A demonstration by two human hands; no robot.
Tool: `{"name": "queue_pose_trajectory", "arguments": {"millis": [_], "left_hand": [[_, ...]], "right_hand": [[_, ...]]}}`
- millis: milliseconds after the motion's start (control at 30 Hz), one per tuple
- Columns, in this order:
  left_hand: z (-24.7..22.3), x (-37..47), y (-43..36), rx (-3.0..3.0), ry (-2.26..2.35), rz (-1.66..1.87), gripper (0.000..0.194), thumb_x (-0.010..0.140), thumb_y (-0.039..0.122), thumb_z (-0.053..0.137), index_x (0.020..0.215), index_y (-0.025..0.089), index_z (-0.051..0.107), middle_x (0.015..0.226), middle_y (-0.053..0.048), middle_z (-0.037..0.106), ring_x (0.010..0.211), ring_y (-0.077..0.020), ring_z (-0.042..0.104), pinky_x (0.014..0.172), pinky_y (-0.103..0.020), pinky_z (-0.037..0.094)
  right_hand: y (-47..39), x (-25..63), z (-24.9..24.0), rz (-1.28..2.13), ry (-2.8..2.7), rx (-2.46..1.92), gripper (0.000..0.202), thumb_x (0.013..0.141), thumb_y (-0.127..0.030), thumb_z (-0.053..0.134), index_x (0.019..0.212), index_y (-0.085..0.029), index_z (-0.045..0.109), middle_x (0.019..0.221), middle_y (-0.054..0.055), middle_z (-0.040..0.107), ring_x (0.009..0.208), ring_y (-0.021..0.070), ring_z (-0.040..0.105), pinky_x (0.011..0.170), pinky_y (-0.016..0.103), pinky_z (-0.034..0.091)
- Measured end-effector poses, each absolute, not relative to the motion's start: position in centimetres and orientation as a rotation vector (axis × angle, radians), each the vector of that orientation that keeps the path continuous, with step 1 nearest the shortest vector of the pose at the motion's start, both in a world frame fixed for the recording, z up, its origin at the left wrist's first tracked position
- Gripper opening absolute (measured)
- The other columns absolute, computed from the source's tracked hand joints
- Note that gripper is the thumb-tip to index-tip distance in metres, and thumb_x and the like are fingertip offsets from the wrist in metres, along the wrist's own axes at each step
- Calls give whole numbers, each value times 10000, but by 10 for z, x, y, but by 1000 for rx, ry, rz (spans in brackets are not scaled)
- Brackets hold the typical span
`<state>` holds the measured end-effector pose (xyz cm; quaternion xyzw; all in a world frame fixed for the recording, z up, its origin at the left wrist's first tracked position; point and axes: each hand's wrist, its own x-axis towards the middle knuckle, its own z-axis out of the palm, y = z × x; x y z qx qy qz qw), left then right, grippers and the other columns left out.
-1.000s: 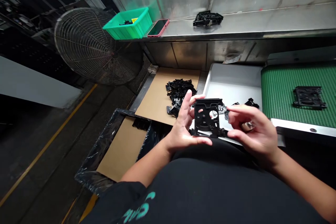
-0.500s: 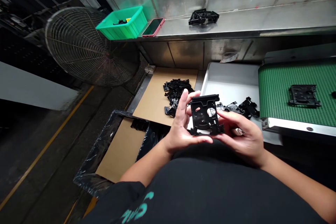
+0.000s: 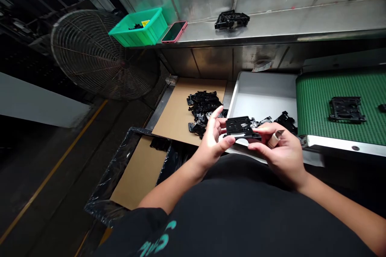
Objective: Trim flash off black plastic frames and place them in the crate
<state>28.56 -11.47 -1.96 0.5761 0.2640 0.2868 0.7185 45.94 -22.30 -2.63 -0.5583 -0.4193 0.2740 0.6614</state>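
A black moulded plastic frame (image 3: 239, 127), squarish with holes and slots, is held between my hands over the front of the white tray, tilted almost flat. My left hand (image 3: 212, 140) grips its left edge, thumb along the near side and fingers behind. My right hand (image 3: 282, 152) pinches the right end between thumb and fingertips. Tucked in the right fingers is a small pale tool (image 3: 274, 139) with a pointed metal tip, partly hidden. Beyond the left hand, a heap of similar black parts (image 3: 202, 106) lies on a cardboard sheet (image 3: 175, 108).
More parts lie in the white tray (image 3: 256, 92). To the right, a green conveyor belt (image 3: 319, 88) carries a black frame (image 3: 346, 109). A steel shelf (image 3: 277, 24) holds a green bin (image 3: 135, 38), a phone (image 3: 175, 32) and black frames (image 3: 231, 20). A large fan (image 3: 102, 56) stands left.
The frame has tipped from facing me nearly upright to almost flat. My left thumb has risen onto its near edge, and the pale tool in my right fingers shows more.
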Motion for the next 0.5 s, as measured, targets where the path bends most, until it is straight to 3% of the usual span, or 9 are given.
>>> {"name": "queue_pose_trajectory", "arguments": {"millis": [167,233,400,500], "left_hand": [[-22,291,-118,1084,690,531,990,839,715,752,1624,267,347,1225,-80,626,1257,-320,613,1240,-584,346],[-23,292,-117,1066,690,529,969,850,718,738,1618,262,362,1238,-86,631,1281,-327,608,1259,-588,326],[-23,288,-113,1183,526,592,981,804,654,826,1610,296,397,1557,-139,536,1455,-367,528,1270,-588,364],[-22,282,-106,1300,417,679,1060,742,550,922,1630,418,359,1715,-90,393,1495,-358,505,1256,-593,404]], "right_hand": [[-217,461,-21,648,-915,-1261,288,745,-370,973,864,-237,747,709,-38,613,613,134,570,540,270,504],[-216,462,-21,656,-925,-1258,283,745,-354,974,871,-239,748,704,-41,608,617,136,569,543,270,501],[-219,468,-21,678,-1010,-1228,269,807,-311,929,1009,-266,757,791,-18,643,639,148,568,536,278,484],[-220,473,-20,702,-1131,-1171,295,860,-240,874,1123,-289,748,933,14,688,654,146,575,517,276,468]]}}
